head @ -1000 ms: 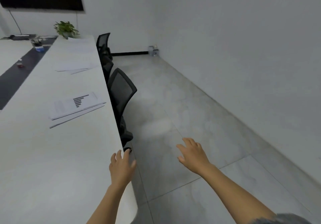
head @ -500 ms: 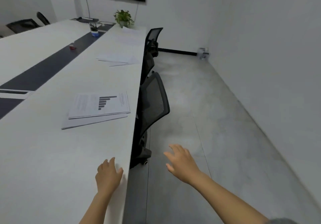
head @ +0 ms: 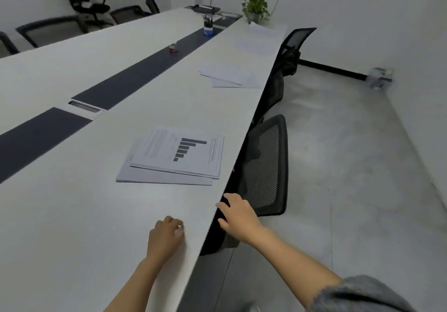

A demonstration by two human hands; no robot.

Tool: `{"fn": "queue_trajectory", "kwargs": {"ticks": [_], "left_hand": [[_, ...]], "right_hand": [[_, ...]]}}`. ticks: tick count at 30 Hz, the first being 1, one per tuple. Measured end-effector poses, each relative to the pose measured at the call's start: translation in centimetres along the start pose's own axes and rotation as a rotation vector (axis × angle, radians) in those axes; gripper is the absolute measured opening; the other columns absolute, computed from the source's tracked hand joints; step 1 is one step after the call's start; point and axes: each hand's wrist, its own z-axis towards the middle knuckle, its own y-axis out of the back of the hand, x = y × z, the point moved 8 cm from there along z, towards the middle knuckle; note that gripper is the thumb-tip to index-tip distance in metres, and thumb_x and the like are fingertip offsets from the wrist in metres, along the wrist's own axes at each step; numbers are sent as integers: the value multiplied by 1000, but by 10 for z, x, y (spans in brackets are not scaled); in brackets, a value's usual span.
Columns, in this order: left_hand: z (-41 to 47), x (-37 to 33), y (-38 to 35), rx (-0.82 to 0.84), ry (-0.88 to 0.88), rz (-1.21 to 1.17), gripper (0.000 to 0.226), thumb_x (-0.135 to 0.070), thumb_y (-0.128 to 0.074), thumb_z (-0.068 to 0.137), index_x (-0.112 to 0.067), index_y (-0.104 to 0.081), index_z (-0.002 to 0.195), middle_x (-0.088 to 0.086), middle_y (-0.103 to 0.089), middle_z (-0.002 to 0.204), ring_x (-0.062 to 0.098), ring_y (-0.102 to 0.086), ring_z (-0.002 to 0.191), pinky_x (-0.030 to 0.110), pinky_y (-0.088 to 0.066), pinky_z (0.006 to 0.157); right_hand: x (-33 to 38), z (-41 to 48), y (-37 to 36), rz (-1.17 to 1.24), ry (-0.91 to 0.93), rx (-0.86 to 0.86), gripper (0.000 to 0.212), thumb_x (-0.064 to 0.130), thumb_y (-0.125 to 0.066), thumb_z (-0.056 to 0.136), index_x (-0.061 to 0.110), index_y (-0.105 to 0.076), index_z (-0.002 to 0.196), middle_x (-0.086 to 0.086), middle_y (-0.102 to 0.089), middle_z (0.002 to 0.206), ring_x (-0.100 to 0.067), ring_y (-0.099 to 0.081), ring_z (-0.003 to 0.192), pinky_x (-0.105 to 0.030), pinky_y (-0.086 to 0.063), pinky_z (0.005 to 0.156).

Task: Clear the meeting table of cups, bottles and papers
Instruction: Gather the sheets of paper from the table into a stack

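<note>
The left hand [head: 166, 238] is over the desk [head: 72, 215], fingers loosely curled, empty. The right hand [head: 238, 215] hovers beside its edge, fingers spread.

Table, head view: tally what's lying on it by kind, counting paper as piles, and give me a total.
Paper piles: 3, the bar-chart stack, middle pile and far sheets
Cup with pens: 1
Small red item: 1
Potted plant: 1
Dark device at the far end: 1
Bottles: 0 seen
Total: 7
</note>
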Motion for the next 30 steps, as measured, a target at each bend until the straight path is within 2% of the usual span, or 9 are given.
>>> {"fn": "queue_trajectory", "kwargs": {"ticks": [3, 8, 11, 13, 18, 21, 26, 28, 30], "left_hand": [[16, 13, 10, -86, 153, -122, 32, -25, -47, 91, -19, -59, 120, 5, -55, 123, 24, -46, 115, 33, -42, 93], [21, 22, 7, -133, 351, -1, 60, -43, -35, 90, -19, -25, 145, 6, -11, 157, 25, -8, 145, 37, -17, 116], [21, 26, 1, -171, 383, -35, 96, -63, -4, 61, -23, -23, 146, 1, -7, 158, 21, -3, 146, 35, -13, 116], [24, 32, 0, -158, 426, -56, 103, -64, -4, 50, -29, -23, 145, -4, -5, 158, 18, -1, 146, 35, -12, 116], [28, 36, 3, -96, 526, -181, 103, -65, -15, 44, -36, -26, 143, -10, -8, 157, 14, -2, 145, 36, -16, 114], [26, 32, 12, -118, 584, -285, 88, -58, -30, 58, -31, -33, 142, -11, -18, 155, 14, -8, 143, 38, -18, 113], [22, 33, 24, -328, 704, -785, 71, -36, -52, 76, -13, -35, 141, 6, -41, 146, 25, -31, 137, 42, -26, 113], [16, 31, 26, -387, 719, -923, 61, -19, -55, 89, -11, -28, 144, 7, -36, 148, 24, -32, 136, 41, -26, 113], [10, 33, 25, -421, 753, -946, 58, -14, -51, 92, -10, -25, 144, 9, -32, 149, 24, -33, 136, 39, -28, 111]], "right_hand": [[-10, 46, -1, -17, 56, 67, 53, 30, -41, 97, 12, -27, 145, -17, -16, 153, -30, -17, 140, -41, -25, 110], [-37, 122, -10, -67, 131, 167, 55, 35, -44, 95, 12, -27, 143, -18, -22, 149, -33, -22, 137, -42, -30, 106], [-45, 158, -19, -97, 195, 220, 59, 35, -46, 93, 12, -25, 143, -19, -17, 151, -34, -20, 138, -42, -30, 106], [-47, 178, -25, -129, 230, 232, 60, 36, -50, 90, 11, -28, 139, -19, -19, 149, -35, -23, 136, -42, -32, 104], [-37, 192, -41, -168, 254, 237, 53, 39, -47, 89, 7, -36, 129, -19, -38, 134, -33, -35, 124, -39, -36, 94], [-20, 176, -43, -218, 349, 225, 50, 39, -46, 90, 4, -41, 125, -19, -41, 130, -32, -38, 121, -39, -35, 93], [16, 135, -47, -205, 620, 298, 38, 33, -44, 92, 2, -56, 111, -18, -51, 118, -34, -44, 113, -43, -32, 94], [14, 142, -39, -112, 591, 273, 39, 35, -41, 93, 9, -56, 119, -14, -55, 122, -30, -45, 118, -40, -31, 99], [-13, 168, -23, 38, 407, 164, 43, 36, -42, 94, 17, -49, 132, -8, -48, 136, -24, -37, 129, -36, -30, 102]]}}
